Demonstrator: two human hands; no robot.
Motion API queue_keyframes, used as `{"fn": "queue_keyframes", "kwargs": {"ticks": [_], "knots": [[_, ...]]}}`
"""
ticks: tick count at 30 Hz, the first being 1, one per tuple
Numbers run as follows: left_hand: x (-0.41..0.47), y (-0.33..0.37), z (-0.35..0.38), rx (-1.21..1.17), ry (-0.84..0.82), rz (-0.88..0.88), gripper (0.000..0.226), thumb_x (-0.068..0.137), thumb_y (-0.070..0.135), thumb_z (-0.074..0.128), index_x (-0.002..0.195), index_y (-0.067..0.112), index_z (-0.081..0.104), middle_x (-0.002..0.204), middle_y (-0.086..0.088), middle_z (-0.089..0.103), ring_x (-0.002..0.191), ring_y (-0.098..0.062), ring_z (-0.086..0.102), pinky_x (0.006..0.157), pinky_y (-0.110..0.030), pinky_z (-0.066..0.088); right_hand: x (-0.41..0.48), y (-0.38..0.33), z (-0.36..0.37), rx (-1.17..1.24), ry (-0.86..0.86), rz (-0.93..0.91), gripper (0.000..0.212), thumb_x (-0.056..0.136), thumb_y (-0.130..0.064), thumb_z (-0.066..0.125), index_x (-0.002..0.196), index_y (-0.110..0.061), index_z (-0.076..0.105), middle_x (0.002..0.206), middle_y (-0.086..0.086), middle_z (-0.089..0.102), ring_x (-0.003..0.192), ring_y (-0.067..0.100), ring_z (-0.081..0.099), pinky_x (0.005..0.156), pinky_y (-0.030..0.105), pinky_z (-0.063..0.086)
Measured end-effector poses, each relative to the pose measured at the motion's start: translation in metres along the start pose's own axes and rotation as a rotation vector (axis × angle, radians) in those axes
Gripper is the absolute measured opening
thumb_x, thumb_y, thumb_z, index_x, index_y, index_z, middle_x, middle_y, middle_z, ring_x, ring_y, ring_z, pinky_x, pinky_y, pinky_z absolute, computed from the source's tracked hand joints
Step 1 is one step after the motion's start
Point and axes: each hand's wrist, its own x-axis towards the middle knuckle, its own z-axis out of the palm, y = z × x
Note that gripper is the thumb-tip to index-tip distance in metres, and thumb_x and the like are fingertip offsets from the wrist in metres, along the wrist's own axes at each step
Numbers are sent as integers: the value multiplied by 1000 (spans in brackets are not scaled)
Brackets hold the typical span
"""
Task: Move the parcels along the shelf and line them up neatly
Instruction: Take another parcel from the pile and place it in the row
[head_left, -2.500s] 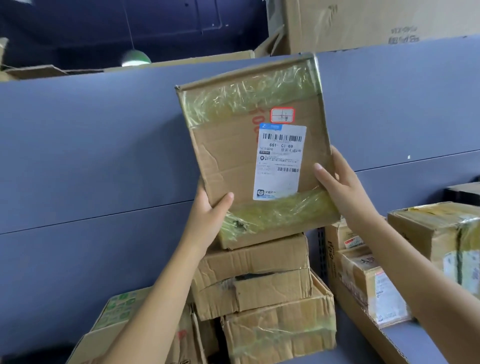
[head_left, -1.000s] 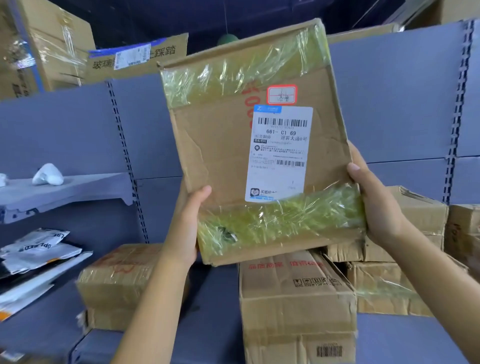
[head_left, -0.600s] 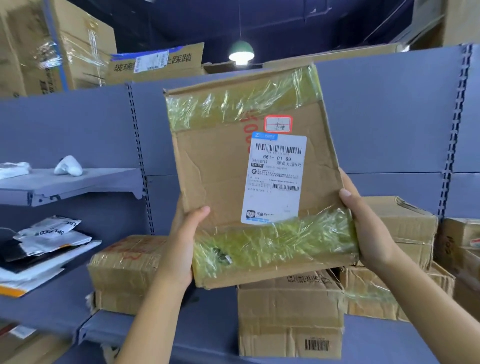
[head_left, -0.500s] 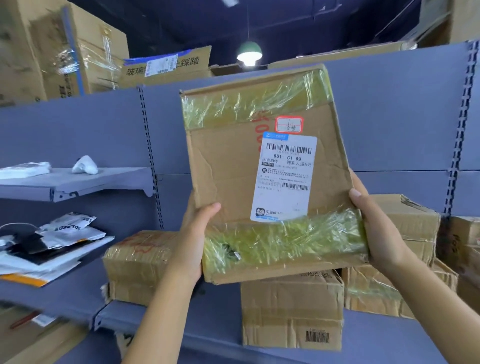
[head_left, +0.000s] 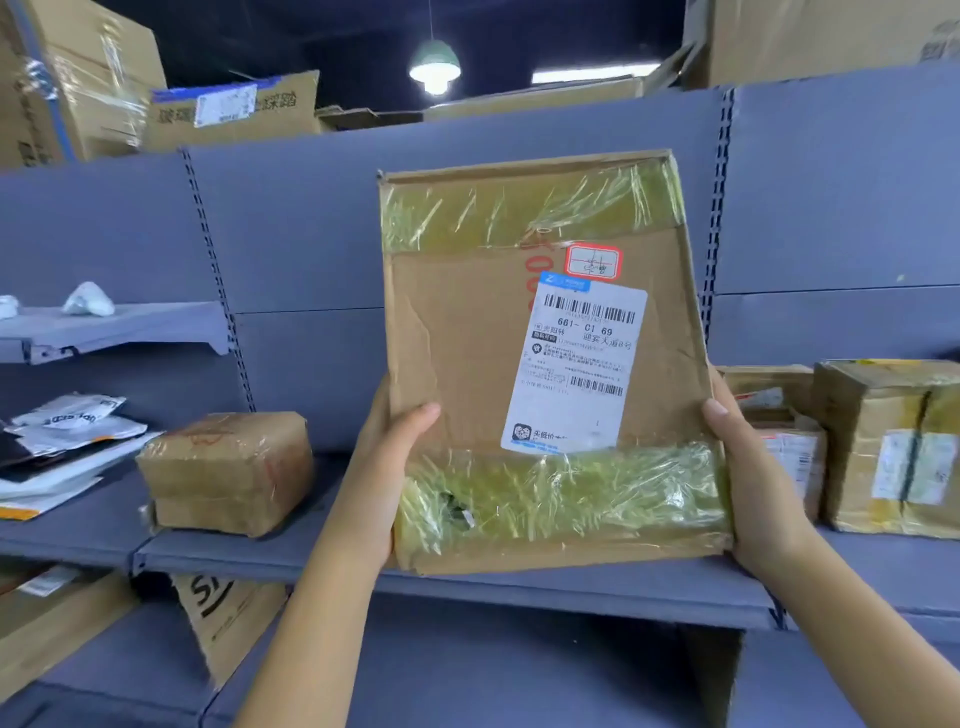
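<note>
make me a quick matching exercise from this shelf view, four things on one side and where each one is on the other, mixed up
Things:
1. flat parcel
2. taped box
3. white mailer bags
4. hanging lamp

Places:
A. overhead, behind the shelving
B. held upright between left hand and right hand
C. far left, piled on the shelf
D. lying on the shelf, left of the hands

Pairs: 1-B, 2-D, 3-C, 4-A

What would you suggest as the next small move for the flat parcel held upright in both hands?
Probably lower the flat parcel onto the bare shelf just beneath it; the left hand and right hand hold it upright between the taped box and right-hand boxes.
</note>
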Motion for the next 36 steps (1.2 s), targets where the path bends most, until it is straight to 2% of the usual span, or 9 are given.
{"fn": "queue_keyframes", "kwargs": {"ticks": [4, 9, 14, 19, 22, 24, 26, 32, 36], "knots": [[-30, 7, 20, 21, 7, -5, 30, 91, 26, 55, 117, 39, 59, 106, 28, 67, 98, 14, 58, 87, -19, 40, -29, -15, -22, 16, 26, 109, 48, 102, -26, 26, 114, -63, 54, 128, -27, 59, 125, 1, 51, 111, 39, 35], [-52, 12, 44, -5, -53, -93, 45, 83, 52, 57, 126, 41, 51, 126, 27, 55, 123, 3, 45, 111, -30, 27, -54, -34, -49, -28, 30, 105, 32, 90, -51, 44, 117, -69, 49, 139, -27, 49, 135, 2, 40, 117, 45, 25], [-64, 13, 62, -5, -130, -144, 17, 89, 48, 52, 106, 47, 53, 111, 33, 54, 120, 3, 42, 106, -26, 24, -85, -46, -69, -99, 60, 111, 74, 64, -82, 57, 132, -63, 37, 145, -25, 43, 139, 6, 34, 117, 49, 22], [-72, 12, 62, -20, -257, -134, 21, 89, 50, 46, 109, 50, 47, 106, 39, 49, 104, 17, 43, 100, -23, 23, -106, -54, -66, -105, 194, 169, 40, 76, -63, 52, 113, -75, 44, 142, -28, 45, 137, 3, 38, 117, 47, 25], [-73, 8, 47, -17, -300, -140, 55, 77, 60, 49, 129, 41, 48, 127, 27, 52, 126, 1, 41, 111, -30, 25, -117, -51, -57, -129, 214, 201, 62, 71, -73, 57, 128, -69, 36, 145, -28, 41, 138, 3, 34, 118, 46, 22], [-76, 8, 36, -36, -301, -149, 52, 81, 58, 49, 130, 39, 47, 122, 30, 53, 124, 2, 41, 110, -29, 24, -125, -49, -49, -154, 197, 215, 87, 62, -83, 58, 140, -58, 28, 150, -25, 34, 141, 5, 30, 118, 49, 21], [-82, 9, 26, -48, -321, -153, 42, 89, 52, 45, 130, 40, 45, 113, 35, 50, 121, 3, 39, 106, -25, 23, -134, -48, -40, -156, 196, 210, 82, 67, -80, 57, 141, -57, 28, 149, -26, 35, 141, 5, 30, 118, 48, 21], [-95, 3, 3, -69, -372, -157, 64, 82, 61, 45, 141, 38, 37, 139, 26, 41, 134, 2, 32, 117, -33, 17, -162, -57, -12, -161, 271, 206, 48, 84, -56, 47, 130, -63, 38, 140, -28, 47, 137, 4, 38, 117, 47, 25], [-110, -10, -4, -111, -402, -164, 61, 89, 55, 40, 145, 34, 32, 145, 24, 35, 134, 3, 29, 112, -25, 17, -188, -60, 1, -170, 283, 178, 66, 71, -72, 60, 133, -61, 39, 144, -24, 45, 138, 8, 37, 116, 51, 25]]}}
